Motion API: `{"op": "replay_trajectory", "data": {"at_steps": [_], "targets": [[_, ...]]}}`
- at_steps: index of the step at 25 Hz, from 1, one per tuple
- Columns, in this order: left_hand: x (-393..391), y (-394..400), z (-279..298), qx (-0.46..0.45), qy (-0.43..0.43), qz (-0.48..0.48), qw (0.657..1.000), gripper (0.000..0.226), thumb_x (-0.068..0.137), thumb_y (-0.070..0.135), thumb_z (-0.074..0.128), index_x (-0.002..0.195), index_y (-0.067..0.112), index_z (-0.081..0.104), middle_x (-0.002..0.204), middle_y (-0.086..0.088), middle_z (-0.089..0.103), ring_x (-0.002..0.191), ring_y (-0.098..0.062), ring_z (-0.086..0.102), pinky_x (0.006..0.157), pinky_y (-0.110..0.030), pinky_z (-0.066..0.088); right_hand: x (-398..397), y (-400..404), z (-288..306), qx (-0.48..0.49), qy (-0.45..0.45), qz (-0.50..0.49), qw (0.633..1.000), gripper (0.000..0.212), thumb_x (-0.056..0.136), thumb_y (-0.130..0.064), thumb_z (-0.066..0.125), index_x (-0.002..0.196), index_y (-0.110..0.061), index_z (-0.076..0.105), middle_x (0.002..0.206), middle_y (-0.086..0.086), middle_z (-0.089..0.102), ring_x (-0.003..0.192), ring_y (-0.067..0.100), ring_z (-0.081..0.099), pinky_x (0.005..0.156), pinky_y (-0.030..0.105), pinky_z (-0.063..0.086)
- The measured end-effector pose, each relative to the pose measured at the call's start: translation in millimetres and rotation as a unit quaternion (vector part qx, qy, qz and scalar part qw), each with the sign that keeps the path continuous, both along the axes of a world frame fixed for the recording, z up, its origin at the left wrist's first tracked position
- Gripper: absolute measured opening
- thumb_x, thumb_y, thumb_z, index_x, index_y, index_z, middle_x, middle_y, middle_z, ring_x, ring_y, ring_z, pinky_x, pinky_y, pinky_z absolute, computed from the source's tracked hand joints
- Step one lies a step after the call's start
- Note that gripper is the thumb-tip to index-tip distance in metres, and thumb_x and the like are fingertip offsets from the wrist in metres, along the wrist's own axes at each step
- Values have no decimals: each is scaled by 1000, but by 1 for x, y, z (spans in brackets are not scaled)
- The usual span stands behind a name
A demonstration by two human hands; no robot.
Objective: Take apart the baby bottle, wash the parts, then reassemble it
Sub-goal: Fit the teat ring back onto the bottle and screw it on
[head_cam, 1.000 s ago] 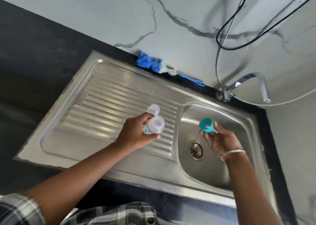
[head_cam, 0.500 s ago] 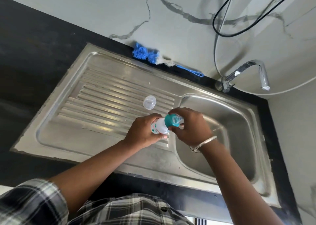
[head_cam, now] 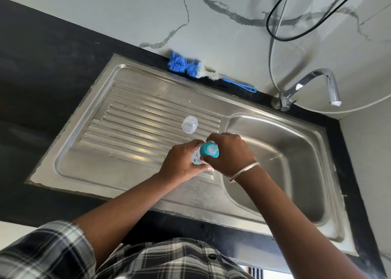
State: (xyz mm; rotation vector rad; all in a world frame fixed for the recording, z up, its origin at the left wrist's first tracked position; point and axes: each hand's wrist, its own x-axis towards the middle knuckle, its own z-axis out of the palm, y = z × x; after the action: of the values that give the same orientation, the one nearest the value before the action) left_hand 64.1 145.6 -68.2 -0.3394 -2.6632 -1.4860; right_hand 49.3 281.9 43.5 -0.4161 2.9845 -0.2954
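My left hand (head_cam: pixel 181 162) grips the clear baby bottle body (head_cam: pixel 195 158), which lies tilted over the edge between drainboard and basin. The teal collar with the nipple (head_cam: pixel 208 150) sits on the bottle's mouth, and my right hand (head_cam: pixel 229 153) is wrapped around it, fingers curled over the ring. Most of the bottle is hidden by both hands. The clear dome cap (head_cam: pixel 189 124) lies alone on the ribbed drainboard (head_cam: pixel 127 130), just beyond my hands.
The steel sink basin (head_cam: pixel 285 151) lies to the right, with a chrome tap (head_cam: pixel 313 84) at its far corner. A blue bottle brush (head_cam: pixel 190 67) rests against the marble wall. Black cables and a white hose hang by the tap. Dark countertop surrounds the sink.
A second ago my hands were apart, the right holding the teal collar over the basin. The right hand has brought the collar onto the bottle and stays wrapped around it.
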Motion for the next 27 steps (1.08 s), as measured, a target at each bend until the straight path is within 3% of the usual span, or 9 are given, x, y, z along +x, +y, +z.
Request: {"op": "replay_trajectory", "data": {"at_steps": [7, 13, 17, 20, 27], "targets": [[-1, 0, -1, -4, 22, 2, 1000, 63, 64, 47, 86, 117, 21, 64, 109, 4, 74, 94, -11, 70, 82, -25, 58, -2, -7, 5, 61, -12, -51, 997, 45, 77, -59, 63, 91, -16, 64, 82, 9, 65, 68, 25, 53, 59, 26, 36], [0, 0, -2, 5, 28, -1, 1000, 62, 64, 45, 87, 117, 20, 66, 108, 4, 74, 94, -8, 70, 80, -12, 51, -8, -9, -1, 89, -23, -89, 992, 53, 76, -68, 56, 74, -15, 52, 74, 7, 56, 65, 24, 51, 54, 28, 36], [-1, -2, -5, 8, 23, -11, 1000, 63, 67, 46, 85, 121, 23, 63, 112, 4, 73, 97, -9, 69, 85, -20, 56, -7, -5, 4, 41, -12, -30, 999, 29, 71, -44, 67, 90, -22, 67, 83, 4, 69, 72, 23, 60, 59, 26, 44], [-1, -1, -6, -4, 21, -8, 1000, 68, 67, 48, 84, 125, 21, 62, 116, 3, 71, 100, -9, 67, 86, -22, 56, -9, 3, 16, 5, -6, 5, 1000, 31, 67, -29, 68, 99, -27, 68, 91, 0, 68, 80, 22, 63, 66, 27, 49], [1, 0, -5, 0, 21, 0, 1000, 67, 67, 40, 86, 125, 17, 61, 117, 0, 71, 103, -13, 68, 85, -3, 37, -6, 1, 13, 19, -42, 74, 996, 42, 70, -23, 71, 111, -29, 65, 104, -3, 68, 93, 19, 64, 77, 33, 57]]}}
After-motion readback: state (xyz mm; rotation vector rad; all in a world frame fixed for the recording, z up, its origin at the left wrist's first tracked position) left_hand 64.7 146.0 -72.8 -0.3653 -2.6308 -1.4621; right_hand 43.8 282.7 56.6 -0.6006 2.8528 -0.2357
